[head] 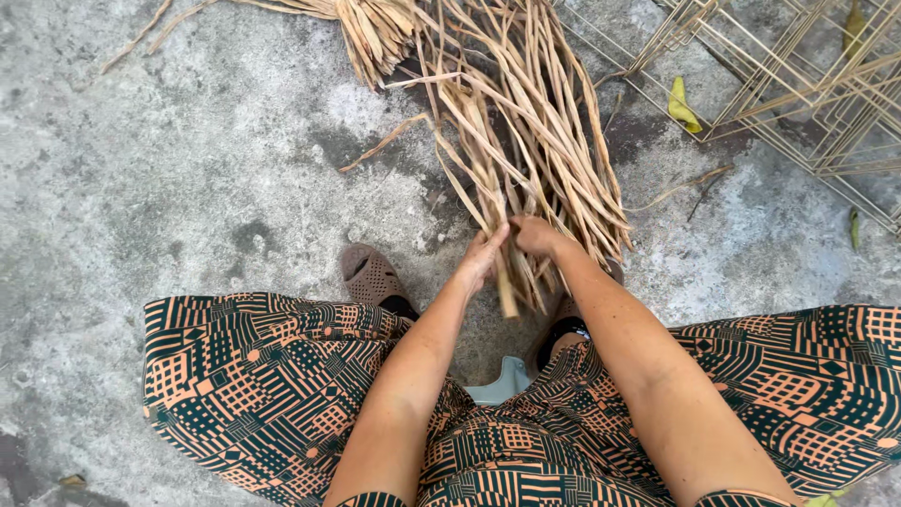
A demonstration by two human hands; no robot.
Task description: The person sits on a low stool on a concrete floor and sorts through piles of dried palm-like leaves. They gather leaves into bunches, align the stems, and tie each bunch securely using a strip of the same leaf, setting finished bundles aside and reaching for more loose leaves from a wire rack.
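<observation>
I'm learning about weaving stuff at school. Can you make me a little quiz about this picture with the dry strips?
1. True or false: both hands grip the bundle of dry strips near its lower end.
2. What lies on the concrete floor at the upper right? A) wire frames B) a bucket C) a broom
3. Fill in: a brown ____ shows on the foot left of the hands.

Key
1. True: the left hand and the right hand close on the strips side by side.
2. A: the wire frames lie there, with a yellow leaf beside them.
3. Shoe: the brown shoe is perforated.
</observation>
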